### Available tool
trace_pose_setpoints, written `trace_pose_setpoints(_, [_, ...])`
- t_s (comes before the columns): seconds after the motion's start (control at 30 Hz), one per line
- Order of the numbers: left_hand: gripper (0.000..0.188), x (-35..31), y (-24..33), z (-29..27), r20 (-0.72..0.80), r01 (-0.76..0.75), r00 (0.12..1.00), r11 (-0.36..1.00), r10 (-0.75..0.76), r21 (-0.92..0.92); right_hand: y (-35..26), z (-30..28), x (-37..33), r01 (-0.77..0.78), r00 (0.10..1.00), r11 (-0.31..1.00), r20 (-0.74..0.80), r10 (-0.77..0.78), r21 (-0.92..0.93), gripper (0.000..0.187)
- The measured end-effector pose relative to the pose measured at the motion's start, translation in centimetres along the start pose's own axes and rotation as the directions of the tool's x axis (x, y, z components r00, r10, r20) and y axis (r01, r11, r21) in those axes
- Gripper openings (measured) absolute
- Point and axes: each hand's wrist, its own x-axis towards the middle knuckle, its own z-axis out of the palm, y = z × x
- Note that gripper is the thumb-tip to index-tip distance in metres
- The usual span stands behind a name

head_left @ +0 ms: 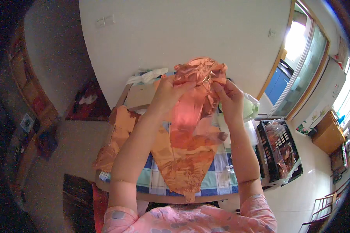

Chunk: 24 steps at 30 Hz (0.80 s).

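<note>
Raised over the table is a crumpled, shiny rose-gold foil balloon [186, 112], without air in it, its bunched end at the top and its smooth part hanging down. My left hand [170, 93] pinches it at the upper left, fingers partly hidden behind the foil. My right hand [230, 99] grips its upper right edge between thumb and fingers. Beneath it, a flat wrinkled orange-gold foil piece [188, 167] lies on the checked tablecloth [219, 178], its tapered end with a small tab reaching the near table edge.
More folded copper foil [122, 130] lies at the table's left. Behind it are a beige cardboard piece [140, 97] and a white crumpled bag [151, 75]. A pale green plastic bag [251, 108] sits at the right. A black crate [269, 165] of foil packs stands right of the table.
</note>
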Motion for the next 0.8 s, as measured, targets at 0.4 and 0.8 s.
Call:
trace_pose_setpoints(0.4, [0.027, 0.4, -0.2, -1.2, -0.04, 0.004, 0.999, 0.989, 0.002, 0.147, 14.6, -8.1, -7.9, 0.166, 0.711, 0.689, 0.57, 0.412, -0.706, 0.041])
trace_pose_setpoints(0.8, [0.021, -10.9, -3.6, 1.1, 0.272, -0.383, 0.888, 0.924, 0.372, -0.012, 20.2, -7.1, -4.6, 0.25, 0.962, 0.619, 0.116, -0.249, -0.745, 0.007])
